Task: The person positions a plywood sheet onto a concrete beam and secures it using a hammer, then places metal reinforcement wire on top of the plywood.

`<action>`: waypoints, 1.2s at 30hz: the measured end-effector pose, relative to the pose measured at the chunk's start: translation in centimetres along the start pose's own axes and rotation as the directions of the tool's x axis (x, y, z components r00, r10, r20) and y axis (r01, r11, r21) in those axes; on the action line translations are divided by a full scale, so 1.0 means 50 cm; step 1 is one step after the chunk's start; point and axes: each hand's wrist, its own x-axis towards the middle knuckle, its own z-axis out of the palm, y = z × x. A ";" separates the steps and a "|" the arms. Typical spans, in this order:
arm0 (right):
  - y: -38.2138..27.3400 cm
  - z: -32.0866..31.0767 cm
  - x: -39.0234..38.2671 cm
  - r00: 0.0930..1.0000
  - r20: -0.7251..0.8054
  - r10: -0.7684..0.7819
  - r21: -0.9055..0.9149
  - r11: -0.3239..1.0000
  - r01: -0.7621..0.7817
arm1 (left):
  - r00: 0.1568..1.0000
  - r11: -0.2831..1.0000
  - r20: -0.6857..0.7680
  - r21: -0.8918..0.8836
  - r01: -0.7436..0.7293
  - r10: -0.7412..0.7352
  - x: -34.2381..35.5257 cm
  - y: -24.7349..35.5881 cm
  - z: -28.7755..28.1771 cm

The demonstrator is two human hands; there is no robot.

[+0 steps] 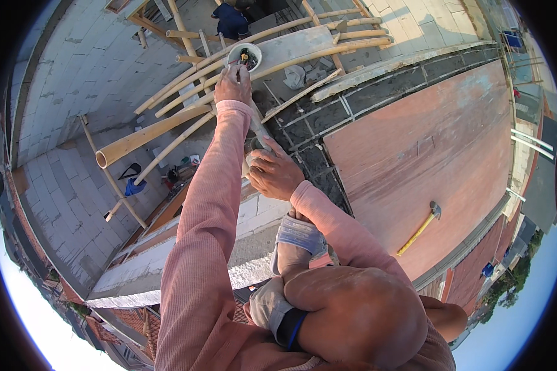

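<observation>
My left hand [234,83] reaches forward to a small white bucket [251,55] holding small dark and yellow items, its fingers closed at the near rim; what they hold is too small to make out. Nearer me, my right hand [272,168] has its fingers curled at the lower part of a grey, mortar-smeared post [259,128]; exactly what it grips is hidden. Below that hand, my bent bare knee and a foot in a grey-blue sandal [294,232] rest near the pale block wall edge [254,216].
Bamboo poles [148,136] span an opening on the left, with block walls [49,210] below. A person in dark blue [229,21] is beyond. Dark formwork with metal bars [384,93] borders a pink plywood sheet [414,154], on which a yellow-handled hammer [418,227] lies.
</observation>
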 end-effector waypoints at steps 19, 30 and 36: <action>0.526 -0.276 -0.090 0.661 -0.218 0.718 -0.322 0.587 -0.743 | 0.998 0.999 0.041 -0.003 -0.043 0.043 -0.002 0.021 -0.020; 0.506 -0.224 -0.080 0.686 -0.250 0.684 -0.434 0.554 -0.710 | 0.993 0.990 0.057 0.092 -0.105 0.100 0.005 -0.016 -0.008; 0.515 -0.220 -0.078 0.657 -0.302 0.691 -0.367 0.552 -0.749 | 0.977 0.976 0.191 0.175 -0.132 0.098 0.009 0.023 -0.020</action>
